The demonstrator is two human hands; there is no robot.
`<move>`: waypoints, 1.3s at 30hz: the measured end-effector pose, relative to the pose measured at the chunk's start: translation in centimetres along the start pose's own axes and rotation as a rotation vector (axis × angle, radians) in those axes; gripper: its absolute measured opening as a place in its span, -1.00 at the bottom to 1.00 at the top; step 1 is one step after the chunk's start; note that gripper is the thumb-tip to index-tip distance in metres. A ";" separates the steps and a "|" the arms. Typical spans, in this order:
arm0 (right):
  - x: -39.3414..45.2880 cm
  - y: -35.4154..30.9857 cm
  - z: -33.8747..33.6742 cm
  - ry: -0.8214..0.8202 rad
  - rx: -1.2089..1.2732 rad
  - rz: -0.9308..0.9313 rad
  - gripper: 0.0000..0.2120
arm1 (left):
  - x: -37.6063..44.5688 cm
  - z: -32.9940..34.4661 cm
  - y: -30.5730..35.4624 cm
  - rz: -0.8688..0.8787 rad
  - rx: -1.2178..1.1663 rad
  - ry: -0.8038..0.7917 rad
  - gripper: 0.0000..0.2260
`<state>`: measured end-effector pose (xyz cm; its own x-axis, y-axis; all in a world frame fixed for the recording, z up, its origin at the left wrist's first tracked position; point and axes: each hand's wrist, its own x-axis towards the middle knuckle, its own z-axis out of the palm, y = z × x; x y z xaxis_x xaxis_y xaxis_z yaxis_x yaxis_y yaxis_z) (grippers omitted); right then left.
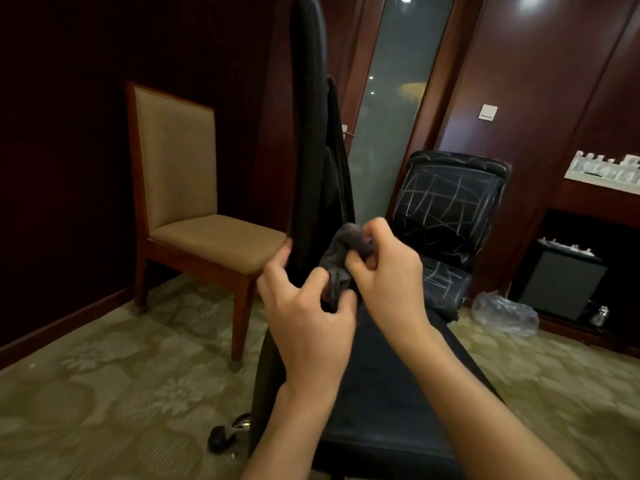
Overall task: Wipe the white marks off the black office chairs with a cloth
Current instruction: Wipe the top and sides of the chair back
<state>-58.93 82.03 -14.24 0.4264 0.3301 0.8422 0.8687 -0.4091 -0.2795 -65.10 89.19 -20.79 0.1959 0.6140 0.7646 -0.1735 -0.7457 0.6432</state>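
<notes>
One head-worn wide-angle view, forward and down, close over the near black chair (381, 393) seat.

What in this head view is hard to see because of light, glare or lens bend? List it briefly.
Head view: the left wall sinks into near-black shadow; ceiling lights glare off the glass door; the wide lens bends the wall panels; the near chair is dark, with no detail; both hands, left hand and right hand, and the cloth stay well lit.

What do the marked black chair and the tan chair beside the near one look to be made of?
Marked black chair: likely leather or vinyl, with a slight sheen and puffy stitched panels. Tan chair: matte woven fabric upholstery on a glossy reddish wood frame.
</notes>
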 end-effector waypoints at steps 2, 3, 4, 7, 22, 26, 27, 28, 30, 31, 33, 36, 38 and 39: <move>-0.1 -0.2 -0.3 0.012 0.006 -0.003 -0.80 | 0.3 -0.6 0.2 0.009 -0.019 0.016 -0.87; 0.7 -0.6 -0.6 0.039 -0.014 -0.033 -0.80 | 0.8 -0.9 0.4 0.010 -0.025 0.036 -0.87; 1.9 -1.2 -0.9 0.073 -0.038 -0.067 -0.81 | 1.7 -1.0 0.7 0.008 -0.026 0.062 -0.86; 7.3 -3.8 -2.2 0.095 -0.116 -0.151 -0.82 | 4.8 -1.5 1.8 0.011 0.021 0.117 -0.79; -0.7 0.6 1.9 -0.144 0.049 0.107 -0.79 | 2.5 -1.1 -2.2 0.036 -0.061 -0.063 -0.77; 2.3 -0.9 1.0 -0.039 -0.018 0.042 -0.81 | 3.9 -1.7 -2.0 0.043 -0.123 -0.043 -0.80; 4.0 -1.7 0.5 0.000 -0.010 0.014 -0.83 | 4.8 -1.9 -1.7 0.027 -0.116 -0.044 -0.76; 6.0 -2.5 0.0 0.020 -0.006 -0.016 -0.85 | 5.9 -2.1 -1.4 0.004 -0.107 -0.060 -0.74; 9.4 -4.2 -0.6 -0.028 -0.057 -0.063 -0.85 | 7.8 -2.4 -1.0 -0.033 -0.106 -0.121 -0.77; 10.4 -4.7 -0.6 -0.067 -0.086 -0.072 -0.84 | 8.1 -2.4 -0.8 -0.042 -0.102 -0.134 -0.79; 10.7 -4.7 0.1 -0.100 -0.059 -0.067 -0.82 | 7.8 -2.3 -0.9 -0.046 -0.065 -0.116 -0.83; 7.1 -3.1 1.6 -0.060 -0.007 -0.057 -0.81 | 5.8 -1.6 -1.6 -0.005 0.013 -0.100 -0.90; 4.1 -1.6 2.3 -0.028 0.008 -0.012 -0.79 | 4.6 -1.4 -2.0 0.031 0.019 -0.125 -0.88; 2.8 -1.0 2.4 -0.030 0.032 0.018 -0.78 | 4.3 -1.5 -2.1 0.035 0.008 -0.126 -0.88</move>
<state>-58.02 85.41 -12.74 0.4493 0.3483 0.8227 0.8680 -0.3882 -0.3097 -65.30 93.80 -18.78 0.3098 0.5504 0.7753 -0.1751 -0.7684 0.6155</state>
